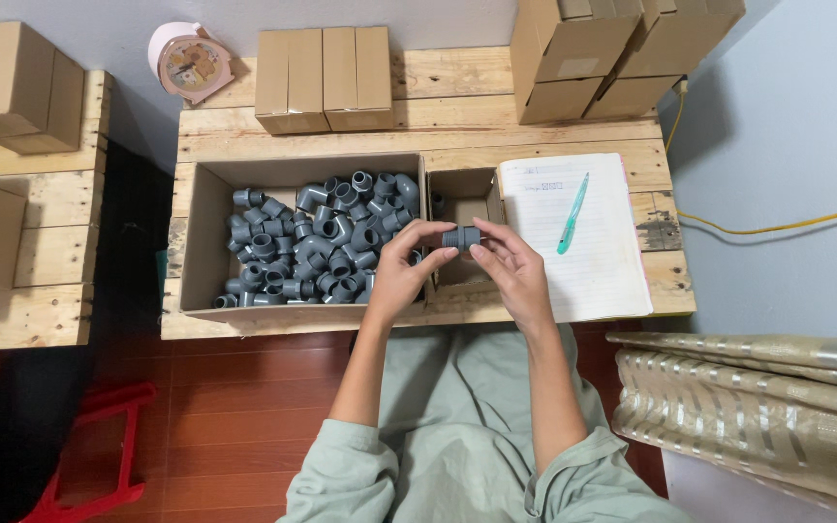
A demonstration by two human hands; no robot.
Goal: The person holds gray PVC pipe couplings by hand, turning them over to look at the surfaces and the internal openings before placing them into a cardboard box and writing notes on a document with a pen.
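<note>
The left hand and the right hand pinch one small grey pipe piece between their fingertips, above a little box. At ten o'clock, a big box holds many grey pipe pieces. At two o'clock lies a notebook with a green pen.

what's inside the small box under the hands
The small open box shows only bare cardboard at its far end. The left hand and right hand, both holding a grey pipe fitting, cover the rest, so its contents there are hidden.
</note>
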